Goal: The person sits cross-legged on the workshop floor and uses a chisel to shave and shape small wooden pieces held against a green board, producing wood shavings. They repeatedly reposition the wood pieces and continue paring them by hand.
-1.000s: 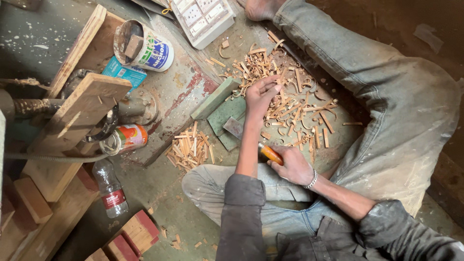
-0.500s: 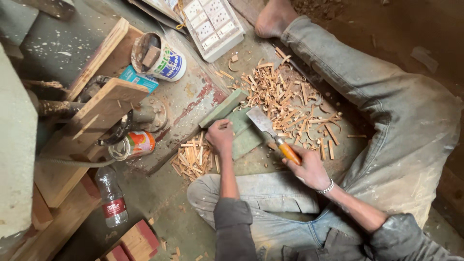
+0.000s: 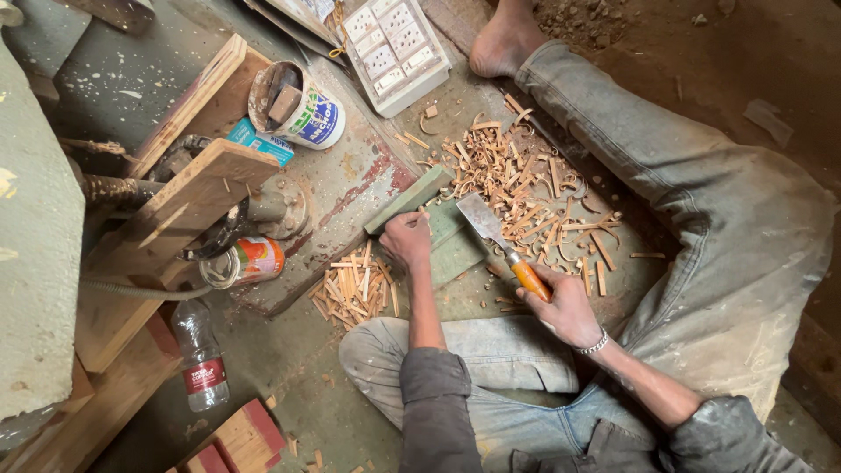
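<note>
I sit cross-legged on the floor. My left hand (image 3: 408, 238) rests with fingers curled on the edge of a green flat block (image 3: 442, 241) lying on the floor. My right hand (image 3: 565, 308) grips the orange handle of a wide-bladed chisel (image 3: 495, 235), whose steel blade points up and left over the green block. A pile of curled wood shavings (image 3: 526, 188) spreads beyond the blade, toward my right leg. A smaller heap of wood chips (image 3: 353, 287) lies just left of my left hand.
A white plastic tub (image 3: 298, 107) holding tools stands on a wooden frame (image 3: 188, 206) at the left. A tin can (image 3: 248, 262), a plastic bottle (image 3: 199, 355), red-painted wood blocks (image 3: 245, 438) and a white switch board (image 3: 394, 48) lie around. My bare foot (image 3: 504, 44) is at top.
My left hand came back from the shavings pile to the green block. My right hand lifted the chisel so its blade now lies over the block.
</note>
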